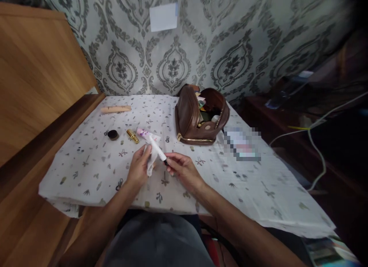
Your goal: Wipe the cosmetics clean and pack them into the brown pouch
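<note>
In my right hand (pixel 185 170) is a slim white tube (pixel 158 149), gripped by its black cap end and tilted up to the left. My left hand (pixel 139 166) pinches a crumpled white wipe (pixel 151 166) close against the tube's side; whether the two touch I cannot tell. Just beyond my hands lies a pink and white tube (pixel 145 134) with purple print. To its left are a gold lipstick case (pixel 132 136) and a small round jar with a black lid (pixel 113 135).
A brown zip bag (pixel 188 119) stands open at the back, filled with small items. A beige flat item (pixel 115 109) lies at the back left. A blurred-out object (pixel 241 144) is right of the bag. A wooden cabinet (pixel 37 60) borders the left; cables (pixel 323 159) hang at right.
</note>
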Motion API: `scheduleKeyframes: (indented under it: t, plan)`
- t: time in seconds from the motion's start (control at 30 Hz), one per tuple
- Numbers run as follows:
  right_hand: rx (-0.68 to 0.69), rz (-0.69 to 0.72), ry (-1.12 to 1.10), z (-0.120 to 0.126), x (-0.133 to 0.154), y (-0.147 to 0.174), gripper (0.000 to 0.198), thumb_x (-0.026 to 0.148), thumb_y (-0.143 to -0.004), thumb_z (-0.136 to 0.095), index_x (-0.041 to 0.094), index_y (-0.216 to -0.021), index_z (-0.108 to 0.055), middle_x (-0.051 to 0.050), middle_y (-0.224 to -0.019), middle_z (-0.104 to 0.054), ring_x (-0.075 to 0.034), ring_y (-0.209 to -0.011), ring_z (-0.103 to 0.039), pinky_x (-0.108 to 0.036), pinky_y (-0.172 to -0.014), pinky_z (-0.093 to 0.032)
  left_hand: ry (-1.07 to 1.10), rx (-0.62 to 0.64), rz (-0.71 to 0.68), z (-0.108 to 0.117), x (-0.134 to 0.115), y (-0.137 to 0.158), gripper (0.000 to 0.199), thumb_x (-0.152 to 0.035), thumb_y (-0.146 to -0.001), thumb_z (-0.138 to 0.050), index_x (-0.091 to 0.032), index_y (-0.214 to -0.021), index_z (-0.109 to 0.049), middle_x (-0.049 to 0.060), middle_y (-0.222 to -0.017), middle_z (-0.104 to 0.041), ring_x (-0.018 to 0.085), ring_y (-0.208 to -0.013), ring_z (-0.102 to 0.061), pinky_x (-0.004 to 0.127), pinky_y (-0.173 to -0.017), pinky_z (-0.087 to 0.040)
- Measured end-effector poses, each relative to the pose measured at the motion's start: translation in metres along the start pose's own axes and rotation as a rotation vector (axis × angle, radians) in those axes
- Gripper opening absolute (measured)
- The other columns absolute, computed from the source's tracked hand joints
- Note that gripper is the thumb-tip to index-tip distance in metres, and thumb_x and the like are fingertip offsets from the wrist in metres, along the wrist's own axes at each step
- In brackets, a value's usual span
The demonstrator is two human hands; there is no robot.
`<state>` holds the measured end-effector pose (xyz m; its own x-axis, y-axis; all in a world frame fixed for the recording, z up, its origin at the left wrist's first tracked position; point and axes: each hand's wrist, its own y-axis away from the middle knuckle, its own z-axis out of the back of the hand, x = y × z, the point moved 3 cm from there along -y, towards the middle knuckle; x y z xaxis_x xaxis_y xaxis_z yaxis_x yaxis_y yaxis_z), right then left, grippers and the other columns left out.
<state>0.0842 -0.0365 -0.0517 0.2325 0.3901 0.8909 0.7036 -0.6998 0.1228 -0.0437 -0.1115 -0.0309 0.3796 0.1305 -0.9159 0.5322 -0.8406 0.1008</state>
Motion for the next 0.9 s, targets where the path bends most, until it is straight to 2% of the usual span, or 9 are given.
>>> scheduleKeyframes:
  t: [0.1,0.23,0.3,0.4,0.5,0.63,0.73,0.9]
  plan:
    - [-0.057,0.078,-0.055,-0.008,0.007,-0.001,0.033,0.041,-0.063,-0.088,0.019,-0.084,-0.074,0.003,-0.064,-0.065,-0.007,-0.053,-0.052,-0.019,-0.051,-0.041,-0.058,0.056,-0.005,-0.020,0.006,0.008,0.044,-0.055,-0.074,-0.076,-0.017,-0.089,-0.061,-0.005,-0.063,-0.053,0.005,-0.049,-0.043,0.016,-0.043,-0.035]
    - [-0.139,0.159,-0.057,-0.011,0.014,-0.002,0.036,0.041,-0.058,-0.090,0.018,-0.072,-0.068,0.004,-0.065,-0.064,-0.006,-0.054,-0.052,-0.019,-0.052,-0.042,-0.130,0.075,-0.028,-0.026,0.012,0.010,0.044,-0.052,-0.076,-0.075,-0.016,-0.097,-0.065,-0.003,-0.072,-0.057,0.006,-0.057,-0.048,0.016,-0.048,-0.039]
    - [-0.127,0.190,-0.003,-0.011,0.011,-0.001,0.036,0.044,-0.062,-0.087,0.018,-0.072,-0.064,0.005,-0.061,-0.060,-0.007,-0.050,-0.049,-0.019,-0.050,-0.041,-0.114,0.054,-0.047,-0.025,0.010,0.006,0.043,-0.052,-0.077,-0.074,-0.016,-0.099,-0.065,-0.002,-0.076,-0.059,0.008,-0.061,-0.052,0.017,-0.054,-0.044]
    - [-0.090,0.220,0.069,-0.012,0.001,0.003,0.035,0.048,-0.069,-0.080,0.020,-0.075,-0.061,0.005,-0.060,-0.057,-0.009,-0.050,-0.050,-0.021,-0.048,-0.041,-0.126,0.018,-0.074,-0.023,0.002,0.001,0.046,-0.053,-0.078,-0.072,-0.018,-0.106,-0.063,-0.004,-0.074,-0.056,0.008,-0.058,-0.049,0.018,-0.051,-0.042]
    - [-0.028,0.256,0.231,-0.011,0.007,0.008,0.029,0.047,-0.077,-0.071,0.020,-0.077,-0.062,0.003,-0.064,-0.058,-0.011,-0.055,-0.054,-0.023,-0.052,-0.043,-0.269,0.037,-0.154,-0.023,-0.008,-0.003,0.039,-0.053,-0.083,-0.068,-0.018,-0.100,-0.062,-0.004,-0.074,-0.056,0.009,-0.062,-0.050,0.018,-0.056,-0.044]
    - [-0.076,0.406,0.638,-0.001,0.055,0.017,0.018,0.036,-0.082,-0.065,0.018,-0.083,-0.069,-0.001,-0.075,-0.063,-0.013,-0.068,-0.057,-0.024,-0.059,-0.042,-0.564,0.198,-0.304,-0.034,-0.024,-0.008,0.029,-0.048,-0.090,-0.059,-0.020,-0.094,-0.061,-0.002,-0.079,-0.061,0.013,-0.075,-0.058,0.022,-0.070,-0.048]
    - [-0.095,0.447,0.658,0.010,0.098,0.024,0.032,0.040,-0.084,-0.065,0.017,-0.106,-0.067,0.000,-0.075,-0.061,-0.011,-0.064,-0.053,-0.022,-0.056,-0.039,-0.800,0.362,-0.438,-0.050,-0.034,-0.013,0.024,-0.044,-0.091,-0.058,-0.021,-0.093,-0.062,0.000,-0.080,-0.063,0.016,-0.075,-0.060,0.025,-0.069,-0.048]
    - [-0.038,0.552,0.695,0.025,0.141,0.026,0.018,0.034,-0.087,-0.064,0.016,-0.090,-0.069,-0.001,-0.076,-0.062,-0.012,-0.070,-0.055,-0.023,-0.061,-0.042,-0.989,0.465,-0.609,-0.083,-0.042,-0.024,0.017,-0.037,-0.092,-0.055,-0.022,-0.092,-0.062,0.001,-0.082,-0.063,0.017,-0.076,-0.061,0.025,-0.068,-0.049]
